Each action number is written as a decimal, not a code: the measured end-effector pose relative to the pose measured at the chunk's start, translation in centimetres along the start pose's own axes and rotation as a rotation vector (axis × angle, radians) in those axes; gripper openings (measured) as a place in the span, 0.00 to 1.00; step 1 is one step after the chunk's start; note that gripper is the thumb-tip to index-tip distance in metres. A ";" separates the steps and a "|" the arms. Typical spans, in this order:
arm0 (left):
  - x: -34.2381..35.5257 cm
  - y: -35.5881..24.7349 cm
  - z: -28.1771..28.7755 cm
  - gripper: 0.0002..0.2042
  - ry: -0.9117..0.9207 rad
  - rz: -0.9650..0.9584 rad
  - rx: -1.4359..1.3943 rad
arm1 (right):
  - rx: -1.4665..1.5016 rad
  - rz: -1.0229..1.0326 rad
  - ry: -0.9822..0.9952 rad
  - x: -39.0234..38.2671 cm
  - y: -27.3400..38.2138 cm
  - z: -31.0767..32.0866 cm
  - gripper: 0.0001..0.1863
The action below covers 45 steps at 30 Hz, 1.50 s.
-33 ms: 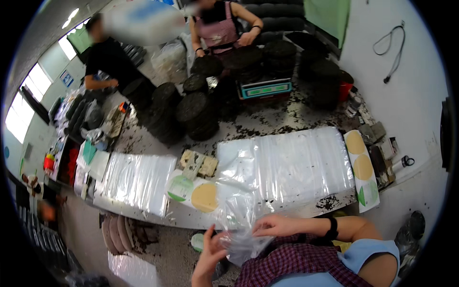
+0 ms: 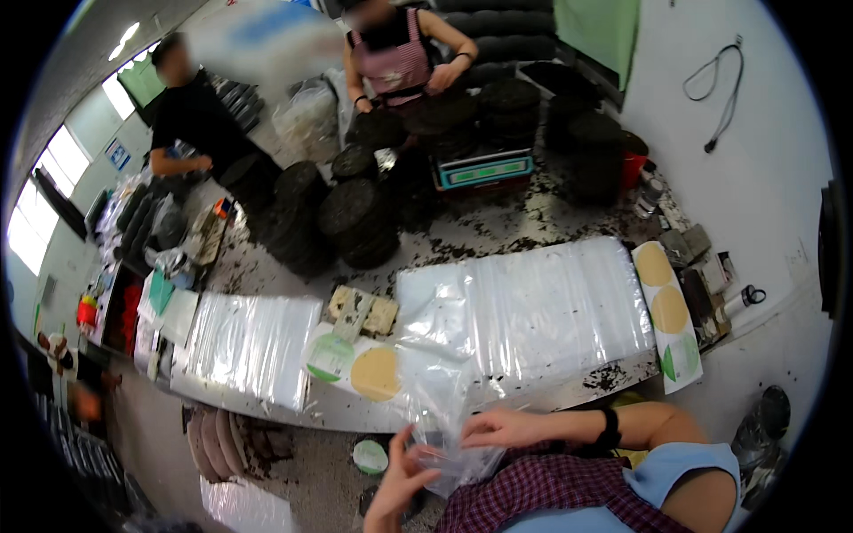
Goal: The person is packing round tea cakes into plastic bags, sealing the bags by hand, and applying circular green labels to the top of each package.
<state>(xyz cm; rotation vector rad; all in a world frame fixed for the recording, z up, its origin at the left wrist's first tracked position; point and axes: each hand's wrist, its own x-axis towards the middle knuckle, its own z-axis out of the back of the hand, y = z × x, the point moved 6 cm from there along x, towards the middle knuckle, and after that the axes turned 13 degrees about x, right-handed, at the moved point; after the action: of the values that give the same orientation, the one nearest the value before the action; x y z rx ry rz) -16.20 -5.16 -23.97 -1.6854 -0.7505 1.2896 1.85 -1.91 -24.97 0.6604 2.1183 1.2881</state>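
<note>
A clear plastic bag [image 2: 458,466] hangs in front of me at the table's near edge, its upper part lying against the table. My right hand [image 2: 502,428] has its fingers closed on the bag's right side. At the left side, my left hand [image 2: 402,475] curls thumb and fingers around the thin film; some fingertips are hidden behind it. Just beyond the bag lies a label sheet [image 2: 374,373] with a tan circle and a green print. Stacked flat clear bags [image 2: 560,306] cover the table to the right of it, and another stack of bags [image 2: 253,342] lies to the left.
Dark round cakes [image 2: 358,222] stand in piles across the table, with dark crumbs around. A teal scale [image 2: 484,173] sits among them. Pale blocks [image 2: 362,313] rest on the labels. Two people stand beyond: one in a checked apron [image 2: 391,67], one in black [image 2: 200,115].
The whole view has shifted slightly. My left hand's fingers have drawn a little closer around the bag. My right hand keeps its hold.
</note>
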 end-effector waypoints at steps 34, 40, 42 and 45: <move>19.2 1.9 -13.9 0.12 0.162 0.508 0.300 | -0.201 0.133 -1.228 -18.5 -5.8 50.7 0.13; 21.0 0.5 -16.1 0.10 0.039 0.453 0.149 | -0.382 -0.197 -0.820 -12.8 -10.4 45.7 0.17; 21.6 1.2 -16.1 0.10 0.044 0.429 0.112 | -0.431 -0.245 -0.732 -12.8 -12.3 43.2 0.18; 21.8 1.4 -15.9 0.13 -0.014 0.439 0.087 | -0.432 -0.308 -0.663 -14.6 -14.6 40.5 0.20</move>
<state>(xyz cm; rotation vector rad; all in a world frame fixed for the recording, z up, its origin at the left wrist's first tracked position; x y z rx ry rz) 5.15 8.52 -33.32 -1.8323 -0.3314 1.6070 38.40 7.52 -50.28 0.4612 1.2925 1.1027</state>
